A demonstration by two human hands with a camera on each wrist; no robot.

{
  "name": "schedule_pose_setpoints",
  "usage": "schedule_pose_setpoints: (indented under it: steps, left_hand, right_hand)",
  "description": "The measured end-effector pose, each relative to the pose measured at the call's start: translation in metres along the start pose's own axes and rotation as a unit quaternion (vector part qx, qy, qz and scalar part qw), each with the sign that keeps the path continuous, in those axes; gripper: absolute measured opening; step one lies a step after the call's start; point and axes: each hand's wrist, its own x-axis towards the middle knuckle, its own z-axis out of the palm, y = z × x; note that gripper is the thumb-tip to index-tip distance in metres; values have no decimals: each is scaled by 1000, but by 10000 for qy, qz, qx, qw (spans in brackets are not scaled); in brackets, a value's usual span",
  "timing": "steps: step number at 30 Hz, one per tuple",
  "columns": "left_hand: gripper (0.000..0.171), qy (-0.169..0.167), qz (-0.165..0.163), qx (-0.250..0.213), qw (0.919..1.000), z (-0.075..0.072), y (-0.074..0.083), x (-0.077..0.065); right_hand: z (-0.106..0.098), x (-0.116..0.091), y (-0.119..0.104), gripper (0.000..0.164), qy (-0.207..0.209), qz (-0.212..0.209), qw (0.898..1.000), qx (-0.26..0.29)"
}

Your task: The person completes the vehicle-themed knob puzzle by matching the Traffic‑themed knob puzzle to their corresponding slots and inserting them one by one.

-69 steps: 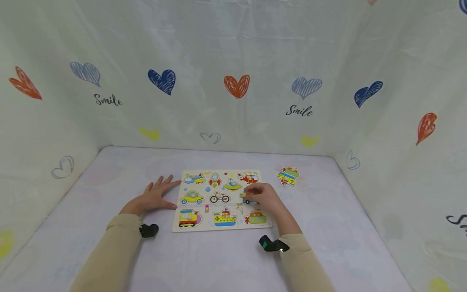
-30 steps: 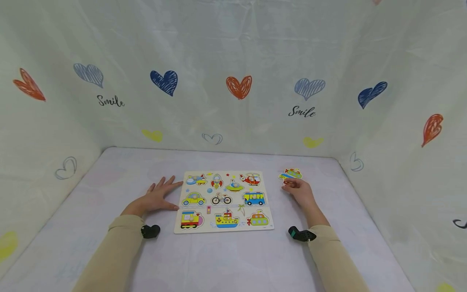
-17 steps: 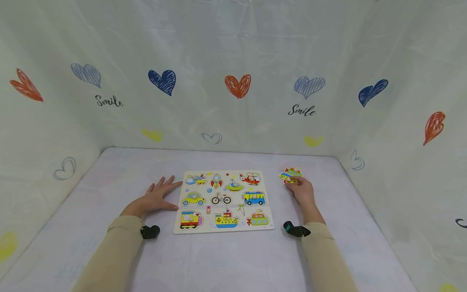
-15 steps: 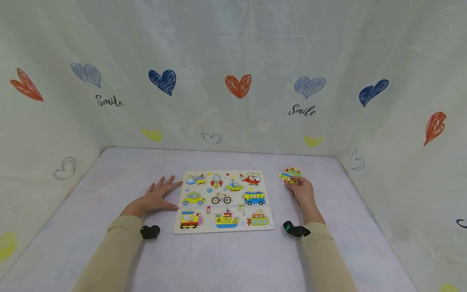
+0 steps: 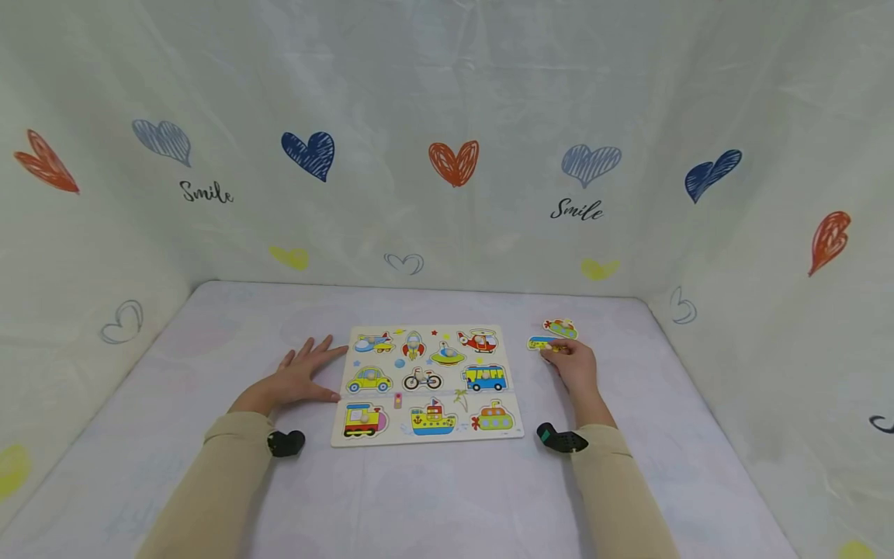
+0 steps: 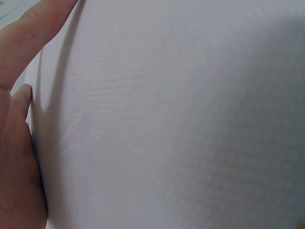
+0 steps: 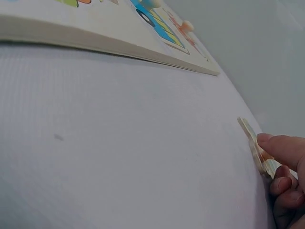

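A white vehicle puzzle board (image 5: 398,432) lies flat in the middle of the table. My left hand (image 5: 296,379) rests with spread fingers at the board's left side, index finger and thumb right at its edge. To the right of the board, my right hand (image 5: 578,371) pinches a blue and yellow ship puzzle piece (image 5: 538,342), lying upside down. In the right wrist view, thumb and finger close on this ship piece (image 7: 255,145) around its knob. Just behind it lies a loose submarine puzzle piece (image 5: 561,328). The fingers hide part of the ship piece.
Knobbed pieces sit in the board, among them a bus (image 5: 485,378), a car (image 5: 369,379) and a train (image 5: 365,419). The printed ship (image 5: 433,419) and submarine (image 5: 493,418) show no knobs. A heart-patterned curtain (image 5: 377,217) rises behind the table.
My right hand has gone from the bus on the board to the loose pieces on the right. The ship piece has slid left, apart from the submarine piece. My left hand stays put.
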Motion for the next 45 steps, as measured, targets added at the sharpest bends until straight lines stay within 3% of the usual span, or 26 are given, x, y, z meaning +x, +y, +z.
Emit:
schedule_pose_setpoints:
  steps: [10,23,31,45]
  left_hand:
    - [97,-38,-33,-13,10000,-1,1,0]
    - [97,10,3,-26,10000,1,-3,0]
    - [98,-9,-29,-39,10000,1,-2,0]
    - [97,8,-44,-26,10000,1,-1,0]
  right_hand:
    - [1,-5,-2,21,-139,-314,9992,-212]
    - [3,-7,-4,22,-76,-175,9994,-276]
    - [5,-10,-4,23,113,-187,9977,-643]
    - [-2,-12,-8,22,-422,-649,9875,-1373]
